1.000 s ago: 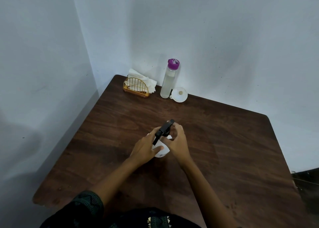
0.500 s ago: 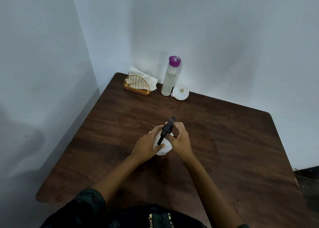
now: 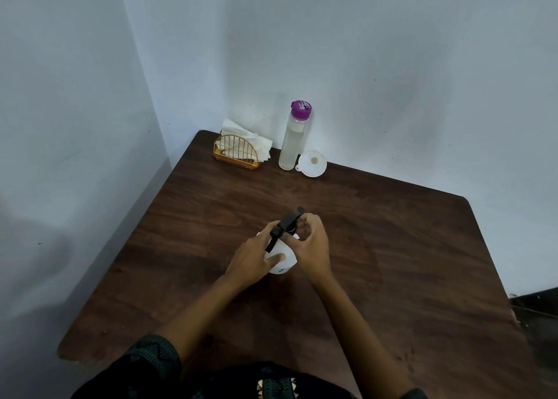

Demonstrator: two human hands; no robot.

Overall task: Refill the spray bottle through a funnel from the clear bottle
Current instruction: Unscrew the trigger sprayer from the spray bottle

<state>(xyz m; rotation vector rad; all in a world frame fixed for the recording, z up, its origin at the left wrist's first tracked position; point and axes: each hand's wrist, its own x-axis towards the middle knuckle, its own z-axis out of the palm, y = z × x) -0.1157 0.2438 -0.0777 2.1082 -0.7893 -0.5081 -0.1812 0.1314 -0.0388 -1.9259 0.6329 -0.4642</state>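
A white spray bottle (image 3: 283, 260) with a black trigger head (image 3: 285, 225) stands near the middle of the brown wooden table (image 3: 407, 263). My left hand (image 3: 255, 258) wraps its white body from the left. My right hand (image 3: 311, 244) grips the black head at the collar from the right. At the far edge by the wall stands the clear bottle (image 3: 293, 140) with a purple cap, holding pale liquid. Just right of it a white funnel (image 3: 313, 163) lies on the table, mouth up.
A gold wire napkin holder (image 3: 237, 154) with white tissues sits at the table's far left corner. Pale walls (image 3: 392, 66) close the table in behind and on the left. A dark object (image 3: 537, 305) shows past the table's right edge.
The black spray head has turned a little between my hands, its nozzle now pointing further up and away. Both hands have stayed on the spray bottle.
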